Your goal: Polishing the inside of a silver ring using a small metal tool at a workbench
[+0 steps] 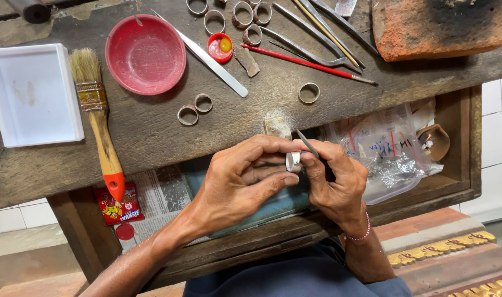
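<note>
A pale ring (pixel 293 160) sits pinched in the left hand (pixel 245 181) just off the workbench's (pixel 152 132) front edge; the right hand (pixel 336 184), curled beside it, grips a thin tool (pixel 307 144) against it.

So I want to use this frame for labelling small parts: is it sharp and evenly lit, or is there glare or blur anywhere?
Head view: soft, even light, with only faint shadows under the brush and the red bowl; the bench top and the loose rings on it are sharp; the white ring between the left hand and right hand looks bright and low in detail; mild glare on the plastic bags in the drawer.
</note>
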